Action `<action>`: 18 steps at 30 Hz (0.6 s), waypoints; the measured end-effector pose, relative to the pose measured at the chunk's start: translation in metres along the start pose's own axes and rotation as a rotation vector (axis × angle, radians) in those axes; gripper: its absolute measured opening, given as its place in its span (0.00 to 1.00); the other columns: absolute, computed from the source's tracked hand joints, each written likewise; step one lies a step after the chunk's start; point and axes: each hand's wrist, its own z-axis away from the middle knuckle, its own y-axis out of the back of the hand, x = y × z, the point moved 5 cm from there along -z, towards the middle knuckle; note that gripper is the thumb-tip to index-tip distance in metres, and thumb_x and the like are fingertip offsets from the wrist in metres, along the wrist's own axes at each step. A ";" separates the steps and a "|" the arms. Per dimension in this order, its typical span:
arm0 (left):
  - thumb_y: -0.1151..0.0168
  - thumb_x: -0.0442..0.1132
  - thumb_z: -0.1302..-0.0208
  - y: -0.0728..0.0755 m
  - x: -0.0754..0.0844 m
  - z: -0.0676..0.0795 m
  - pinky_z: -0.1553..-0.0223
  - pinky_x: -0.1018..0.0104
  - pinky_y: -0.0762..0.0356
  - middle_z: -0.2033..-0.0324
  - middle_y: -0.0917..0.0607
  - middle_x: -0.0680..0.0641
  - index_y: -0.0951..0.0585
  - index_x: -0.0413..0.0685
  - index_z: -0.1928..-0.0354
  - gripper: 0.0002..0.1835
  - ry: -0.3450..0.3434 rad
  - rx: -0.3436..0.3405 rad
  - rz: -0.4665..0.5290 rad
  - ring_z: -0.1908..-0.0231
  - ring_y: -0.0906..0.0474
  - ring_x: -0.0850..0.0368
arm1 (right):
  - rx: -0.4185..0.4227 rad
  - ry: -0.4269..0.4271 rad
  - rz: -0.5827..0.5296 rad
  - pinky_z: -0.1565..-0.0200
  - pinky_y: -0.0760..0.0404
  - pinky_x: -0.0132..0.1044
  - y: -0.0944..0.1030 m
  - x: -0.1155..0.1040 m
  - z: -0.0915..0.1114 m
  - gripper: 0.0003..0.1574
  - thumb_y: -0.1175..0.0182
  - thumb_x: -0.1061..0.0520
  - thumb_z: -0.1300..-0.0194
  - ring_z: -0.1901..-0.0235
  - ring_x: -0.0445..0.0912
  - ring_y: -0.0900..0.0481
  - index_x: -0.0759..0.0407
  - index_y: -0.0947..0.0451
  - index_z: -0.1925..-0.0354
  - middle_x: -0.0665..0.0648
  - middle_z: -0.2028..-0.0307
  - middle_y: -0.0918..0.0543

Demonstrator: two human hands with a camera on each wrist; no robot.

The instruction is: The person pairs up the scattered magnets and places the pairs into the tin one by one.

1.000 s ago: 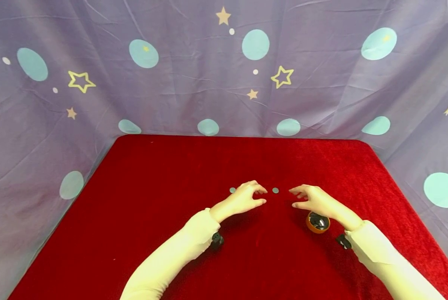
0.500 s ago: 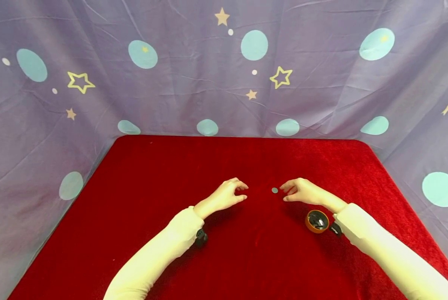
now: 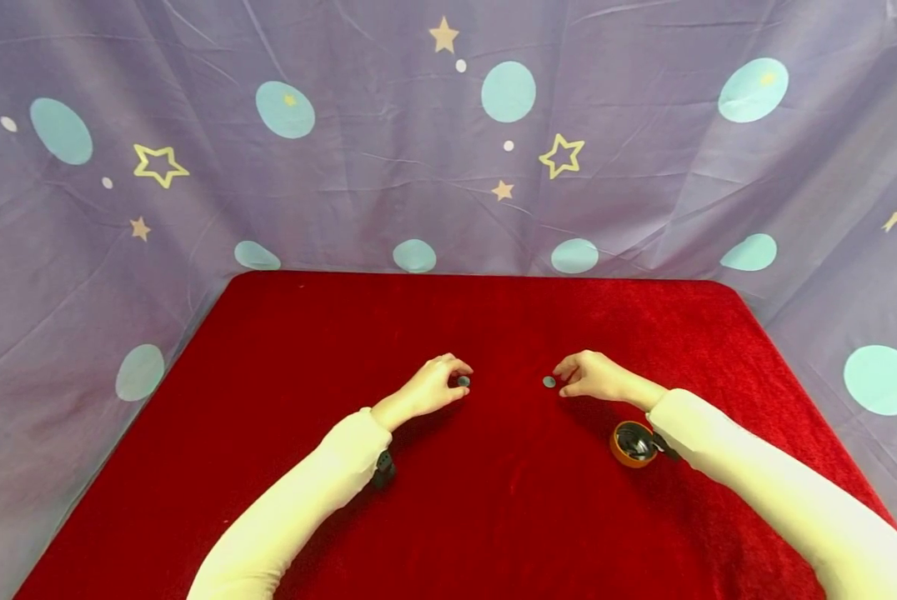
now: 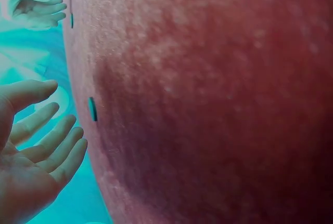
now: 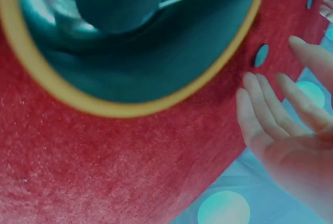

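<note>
Two small, flat grey-green discs lie apart on the red table. My left hand (image 3: 428, 389) is at the left disc (image 3: 463, 382), which shows between thumb and fingers in the head view. In the left wrist view those fingers (image 4: 57, 146) are spread and relaxed, with the disc (image 4: 92, 109) resting on the cloth beyond the tips. My right hand (image 3: 600, 377) hovers just right of the right disc (image 3: 549, 382). Its fingers in the right wrist view are loosely extended, the disc (image 5: 261, 55) lying just past the fingertips. Nothing is held by either hand.
An orange-rimmed bowl (image 3: 619, 457) with a glossy dark inside stands below the right forearm, near the black wrist camera (image 3: 666, 447). Red velvety cloth (image 3: 343, 333) covers the table. A purple curtain (image 3: 373, 150) with stars and dots hangs behind and at the sides.
The left hand has moved left, uncovering the left disc at its fingertips. Moving left and slightly away, the right hand has come up close beside the right disc. Both discs and the bowl stay put.
</note>
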 end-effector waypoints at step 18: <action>0.36 0.32 0.46 -0.011 -0.014 -0.010 0.57 0.60 0.26 0.63 0.24 0.40 0.23 0.32 0.54 0.17 0.047 -0.078 -0.010 0.61 0.24 0.48 | 0.028 0.120 -0.139 0.74 0.25 0.32 -0.038 0.103 -0.044 0.22 0.29 0.52 0.57 0.76 0.41 0.22 0.63 0.19 0.64 0.53 0.76 0.18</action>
